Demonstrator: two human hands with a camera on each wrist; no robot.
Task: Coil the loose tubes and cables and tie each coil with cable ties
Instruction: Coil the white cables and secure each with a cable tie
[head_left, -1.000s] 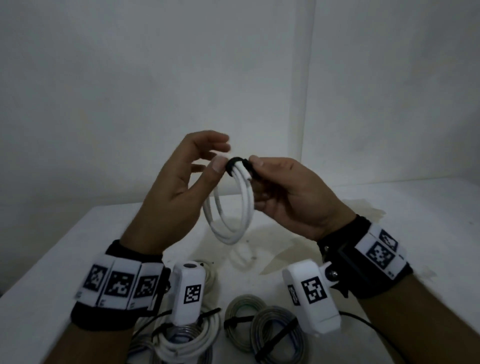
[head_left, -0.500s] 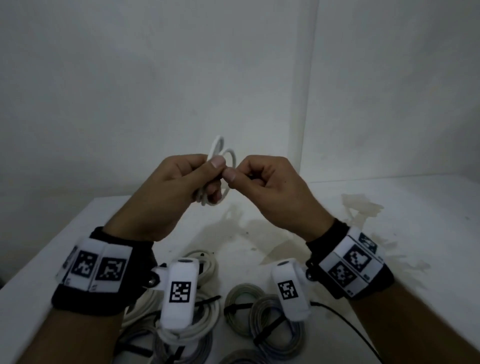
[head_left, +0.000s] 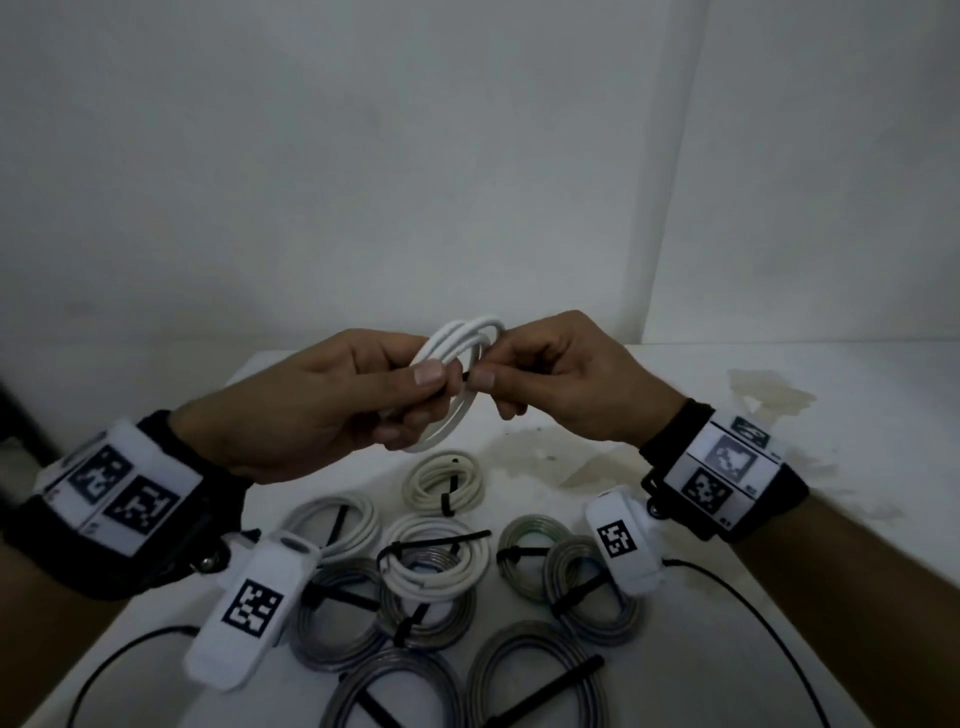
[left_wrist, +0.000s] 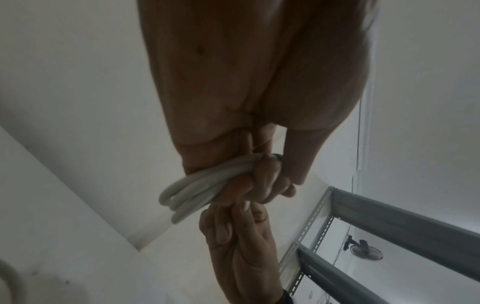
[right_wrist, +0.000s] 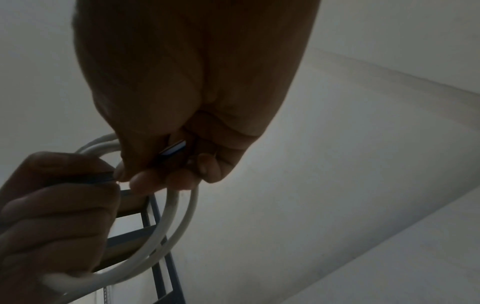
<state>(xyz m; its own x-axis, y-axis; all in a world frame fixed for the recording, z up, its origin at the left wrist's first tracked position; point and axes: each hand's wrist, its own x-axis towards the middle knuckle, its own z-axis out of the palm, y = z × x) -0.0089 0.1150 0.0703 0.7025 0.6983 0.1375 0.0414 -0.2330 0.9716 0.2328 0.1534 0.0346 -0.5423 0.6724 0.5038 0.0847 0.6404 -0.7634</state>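
Observation:
A small white cable coil (head_left: 457, 343) is held up in the air above the table, between both hands. My left hand (head_left: 363, 395) grips the coil (left_wrist: 192, 191) with curled fingers and thumb. My right hand (head_left: 550, 374) pinches the black cable tie (head_left: 466, 375) that wraps the coil, thumb against forefinger. In the right wrist view the white coil (right_wrist: 176, 218) loops below the fingers and the dark cable tie (right_wrist: 103, 176) runs toward the left hand. Most of the tie is hidden by the fingers.
On the white table (head_left: 779, 597) lie several tied coils: white ones (head_left: 447, 480) (head_left: 441, 556) and grey ones (head_left: 592, 592) (head_left: 535, 675), each with a black tie. A wall stands close behind. A grey metal shelf frame (left_wrist: 389, 236) is off to one side.
Both hands have come lower and the head view now looks further down at the table. The coil has turned in the left hand, and the right hand now pinches the black tie.

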